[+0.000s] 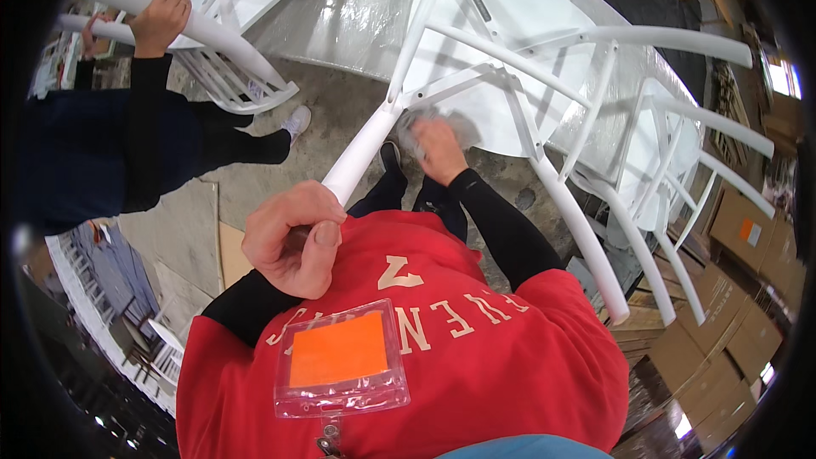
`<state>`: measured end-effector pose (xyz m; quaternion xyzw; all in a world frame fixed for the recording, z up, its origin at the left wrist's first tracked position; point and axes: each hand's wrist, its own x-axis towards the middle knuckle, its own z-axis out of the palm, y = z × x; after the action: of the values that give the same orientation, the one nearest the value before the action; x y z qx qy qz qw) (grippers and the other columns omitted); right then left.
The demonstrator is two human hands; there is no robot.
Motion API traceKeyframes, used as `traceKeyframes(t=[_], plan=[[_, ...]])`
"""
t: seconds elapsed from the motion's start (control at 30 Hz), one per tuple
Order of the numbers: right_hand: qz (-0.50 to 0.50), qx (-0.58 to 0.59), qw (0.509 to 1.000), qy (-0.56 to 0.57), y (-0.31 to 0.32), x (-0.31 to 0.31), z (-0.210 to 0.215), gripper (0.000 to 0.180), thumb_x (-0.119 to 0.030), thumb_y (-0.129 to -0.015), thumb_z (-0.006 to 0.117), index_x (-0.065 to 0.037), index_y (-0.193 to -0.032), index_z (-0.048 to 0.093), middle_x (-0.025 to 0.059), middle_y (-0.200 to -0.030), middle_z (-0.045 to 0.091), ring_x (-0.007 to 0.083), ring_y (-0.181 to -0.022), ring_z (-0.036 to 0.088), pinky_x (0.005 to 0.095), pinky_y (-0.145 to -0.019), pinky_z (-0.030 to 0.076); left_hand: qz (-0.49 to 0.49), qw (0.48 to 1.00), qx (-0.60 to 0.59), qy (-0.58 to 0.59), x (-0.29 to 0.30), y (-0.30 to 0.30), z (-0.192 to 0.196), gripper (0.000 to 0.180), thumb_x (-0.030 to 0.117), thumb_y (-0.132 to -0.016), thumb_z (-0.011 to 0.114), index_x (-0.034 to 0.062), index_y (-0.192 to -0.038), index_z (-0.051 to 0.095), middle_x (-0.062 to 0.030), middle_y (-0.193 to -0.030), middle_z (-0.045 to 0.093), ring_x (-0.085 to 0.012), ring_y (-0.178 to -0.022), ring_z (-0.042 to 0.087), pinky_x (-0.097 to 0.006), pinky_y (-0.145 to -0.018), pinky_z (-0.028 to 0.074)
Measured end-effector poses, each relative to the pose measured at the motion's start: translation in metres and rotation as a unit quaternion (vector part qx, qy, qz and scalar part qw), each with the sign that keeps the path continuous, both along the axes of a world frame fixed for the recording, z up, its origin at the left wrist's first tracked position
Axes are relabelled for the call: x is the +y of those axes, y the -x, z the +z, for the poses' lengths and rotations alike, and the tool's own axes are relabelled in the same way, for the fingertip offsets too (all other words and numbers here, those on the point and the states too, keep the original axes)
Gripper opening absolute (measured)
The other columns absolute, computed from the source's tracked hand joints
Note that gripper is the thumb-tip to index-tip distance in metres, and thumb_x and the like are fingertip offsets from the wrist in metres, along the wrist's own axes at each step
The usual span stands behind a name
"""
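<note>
A white chair [520, 55] lies upside down with its legs pointing toward me and to the right. My left hand [293, 238] is curled closed around the end of one of its legs [364, 151]. By the edge of the chair's seat [476, 129], near the base of that leg, my right hand [440, 153] presses a crumpled grey cloth [461, 126]. The right hand is smeared by motion, and its fingertips are partly hidden by the cloth.
Plastic film covers the table [327, 38] under the chair. More white chairs [671, 153] stand upturned at right, beside cardboard boxes [710, 314]. At left, another person [93, 153] holds a white chair leg [212, 30]. Further chairs [166, 340] are at lower left.
</note>
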<state>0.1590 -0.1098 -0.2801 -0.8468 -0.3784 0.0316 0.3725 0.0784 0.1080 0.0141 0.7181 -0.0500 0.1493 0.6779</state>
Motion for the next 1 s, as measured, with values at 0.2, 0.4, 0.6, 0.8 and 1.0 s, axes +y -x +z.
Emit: traceKeyframes(t=[0.2, 0.4, 0.6, 0.8, 1.0], plan=[[-0.377, -0.114, 0.913, -0.107, -0.073, -0.027, 0.020, 0.039, -0.014, -0.080, 0.072, 0.004, -0.113, 0.063, 0.0237, -0.111, 0.066, 0.0443, -0.110, 0.059, 0.0493, -0.101, 0.044, -0.044, 0.996, -0.046, -0.067, 0.007, -0.003, -0.004, 0.007, -0.005, -0.083, 0.060, -0.0061, -0.089, 0.063, -0.0117, -0.071, 0.063, -0.0176, -0.055, 0.057, -0.029, -0.053, 0.043], [-0.352, -0.082, 0.931, 0.054, -0.045, 0.054, 0.002, 0.048, -0.011, -0.077, 0.073, -0.006, -0.124, 0.063, 0.0150, -0.145, 0.047, 0.0346, -0.142, 0.037, 0.0470, -0.112, 0.036, -0.045, 0.994, -0.053, -0.080, 0.007, -0.008, -0.006, 0.008, -0.006, -0.081, 0.058, -0.0055, -0.088, 0.062, -0.0128, -0.070, 0.062, -0.0204, -0.056, 0.058, -0.030, -0.053, 0.046], [-0.066, 0.044, 0.996, -0.040, -0.038, 0.009, 0.013, 0.053, -0.004, -0.066, 0.069, -0.007, -0.118, 0.068, 0.0120, -0.139, 0.054, 0.0337, -0.137, 0.042, 0.0471, -0.109, 0.040, -0.073, 0.992, -0.061, -0.085, 0.010, -0.005, -0.005, 0.006, -0.006, -0.082, 0.059, -0.0052, -0.087, 0.061, -0.0139, -0.071, 0.063, -0.0217, -0.057, 0.060, -0.032, -0.055, 0.049], [-0.159, -0.228, 0.947, 0.163, -0.092, -0.009, 0.036, 0.042, -0.009, -0.084, 0.056, -0.005, -0.125, 0.065, 0.0122, -0.146, 0.050, 0.0362, -0.142, 0.039, 0.0494, -0.115, 0.034, -0.051, 0.994, -0.073, -0.057, 0.004, -0.008, -0.009, 0.005, -0.002, -0.088, 0.057, -0.0057, -0.089, 0.061, -0.0116, -0.067, 0.060, -0.0201, -0.054, 0.057, -0.033, -0.057, 0.049], [-0.297, -0.162, 0.919, 0.203, -0.098, -0.071, 0.009, 0.043, -0.010, -0.085, 0.058, -0.006, -0.127, 0.062, 0.0158, -0.135, 0.057, 0.0363, -0.127, 0.053, 0.0491, -0.106, 0.043, -0.054, 0.992, -0.085, -0.082, 0.004, -0.006, -0.011, 0.005, 0.000, -0.091, 0.057, -0.0042, -0.089, 0.059, -0.0095, -0.064, 0.059, -0.0191, -0.053, 0.056, -0.036, -0.058, 0.052]])
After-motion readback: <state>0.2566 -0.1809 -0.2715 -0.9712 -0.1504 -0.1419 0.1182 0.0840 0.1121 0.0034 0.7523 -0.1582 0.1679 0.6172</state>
